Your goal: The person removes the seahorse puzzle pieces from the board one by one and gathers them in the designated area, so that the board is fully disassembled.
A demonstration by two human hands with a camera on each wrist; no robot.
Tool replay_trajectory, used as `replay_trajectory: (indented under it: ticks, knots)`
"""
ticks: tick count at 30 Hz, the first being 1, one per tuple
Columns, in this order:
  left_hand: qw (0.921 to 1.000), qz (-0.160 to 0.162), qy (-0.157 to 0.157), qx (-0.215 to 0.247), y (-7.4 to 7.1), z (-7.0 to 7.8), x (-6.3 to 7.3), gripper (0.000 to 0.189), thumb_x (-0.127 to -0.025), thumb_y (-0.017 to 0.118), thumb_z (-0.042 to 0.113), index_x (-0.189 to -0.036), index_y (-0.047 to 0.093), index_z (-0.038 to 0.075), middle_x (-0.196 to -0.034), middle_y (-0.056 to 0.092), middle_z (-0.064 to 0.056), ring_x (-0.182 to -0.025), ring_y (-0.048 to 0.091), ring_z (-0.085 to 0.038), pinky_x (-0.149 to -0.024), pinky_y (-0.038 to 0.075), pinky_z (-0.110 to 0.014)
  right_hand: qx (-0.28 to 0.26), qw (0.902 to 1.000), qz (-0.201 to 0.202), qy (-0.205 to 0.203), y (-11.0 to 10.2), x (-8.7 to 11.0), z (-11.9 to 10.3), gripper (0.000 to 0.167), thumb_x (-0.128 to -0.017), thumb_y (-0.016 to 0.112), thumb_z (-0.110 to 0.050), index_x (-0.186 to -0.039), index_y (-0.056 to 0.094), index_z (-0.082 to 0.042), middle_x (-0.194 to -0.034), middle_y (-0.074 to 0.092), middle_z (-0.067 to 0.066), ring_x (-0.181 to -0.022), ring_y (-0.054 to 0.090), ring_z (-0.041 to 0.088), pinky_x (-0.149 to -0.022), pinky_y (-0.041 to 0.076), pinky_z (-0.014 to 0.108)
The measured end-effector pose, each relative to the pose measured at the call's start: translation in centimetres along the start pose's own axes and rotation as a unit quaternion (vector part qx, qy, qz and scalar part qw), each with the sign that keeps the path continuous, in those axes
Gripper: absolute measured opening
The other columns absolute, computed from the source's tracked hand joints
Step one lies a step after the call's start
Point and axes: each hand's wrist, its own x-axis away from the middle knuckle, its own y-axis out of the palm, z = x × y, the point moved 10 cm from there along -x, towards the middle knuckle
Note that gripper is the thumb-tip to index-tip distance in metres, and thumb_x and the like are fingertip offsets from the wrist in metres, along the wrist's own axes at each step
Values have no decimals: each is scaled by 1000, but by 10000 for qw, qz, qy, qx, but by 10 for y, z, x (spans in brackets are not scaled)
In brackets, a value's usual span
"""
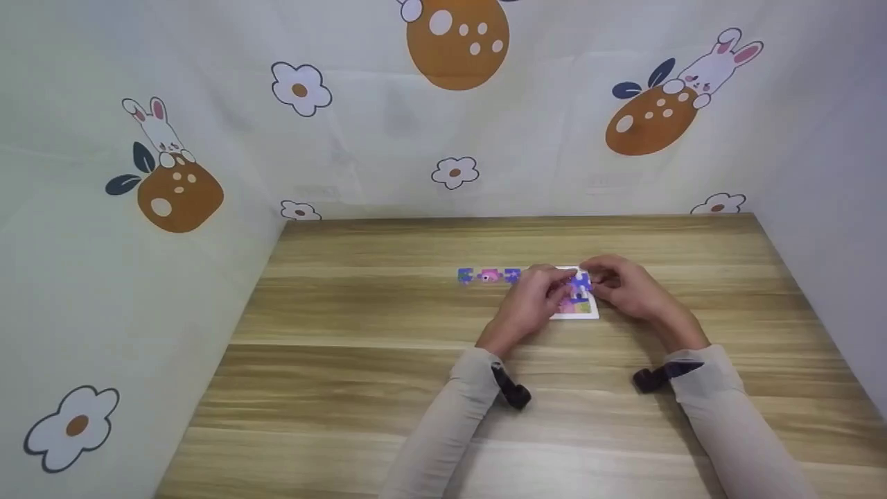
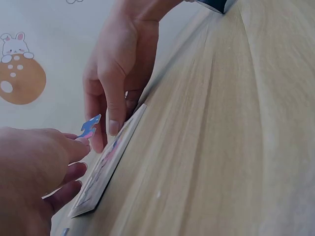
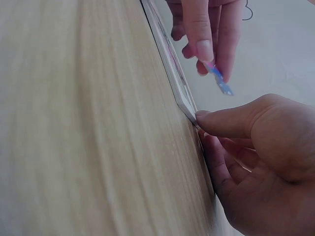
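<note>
In the head view my left hand (image 1: 528,303) is over the left part of a small white-framed jigsaw puzzle board (image 1: 594,314). Between its thumb and index finger it pinches a blue and pink jigsaw piece (image 2: 90,127), raised above the board in the left wrist view. My right hand (image 1: 629,288) grips the board's far right corner, thumb on the white rim and other fingers curled beside it. Blue, pink and green picture parts show inside the frame; the left hand covers the rest.
Left of the board, three loose jigsaw pieces lie in a row: a blue-green one (image 1: 465,276), a pink one (image 1: 490,276) and a blue one (image 1: 512,275). The wooden table (image 1: 332,402) meets a patterned curtain (image 1: 374,159) at the back.
</note>
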Motion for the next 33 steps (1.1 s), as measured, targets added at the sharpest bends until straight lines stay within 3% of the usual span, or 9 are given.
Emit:
replay_trajectory:
  ticks: [6, 11, 21, 27, 33]
  knots:
    - [9995, 188, 12, -235, -15, -8, 8, 34, -107, 70, 24, -141, 74, 25, -128, 77, 3, -109, 68, -10, -96, 57, -27, -15, 9999, 32, -137, 0, 0, -1, 41, -98, 71, 6, -139, 65, 7, -122, 69, 25, -110, 69, 35, -92, 52, 11]
    - [9995, 227, -182, 82, -29, -24, 17, 35, -106, 71, 22, -141, 73, 24, -128, 78, 3, -105, 69, -7, -92, 58, -23, 45, 10000, 18, -8, 1, 0, 1, 40, -100, 71, 3, -140, 66, 5, -122, 69, 24, -111, 69, 32, -92, 51, 9]
    - [9979, 500, -221, 337, -59, -52, 36, 32, -103, 74, 19, -135, 75, 15, -123, 80, -2, -108, 74, -12, -98, 60, -25, 68, 10000, 33, 63, 1, -1, 2, 40, -100, 71, 3, -139, 67, 3, -121, 70, 24, -110, 68, 32, -92, 51, 11]
    - [9970, 491, -513, 296, -65, -69, 43, 31, -103, 75, 19, -134, 76, 19, -125, 78, -1, -112, 72, -15, -100, 59, -29, 110, 9999, -5, 113, 0, 0, 2, 40, -101, 70, 2, -141, 66, 2, -124, 69, 24, -113, 68, 34, -91, 50, 10]
    - [9974, 481, -499, 192, -67, -72, 44, 30, -102, 76, 17, -131, 78, 17, -120, 75, -3, -104, 70, -14, -94, 59, -27, 85, 9999, 50, 23, -1, 1, -1, 40, -100, 72, 1, -140, 67, 3, -125, 69, 23, -111, 68, 31, -92, 52, 12]
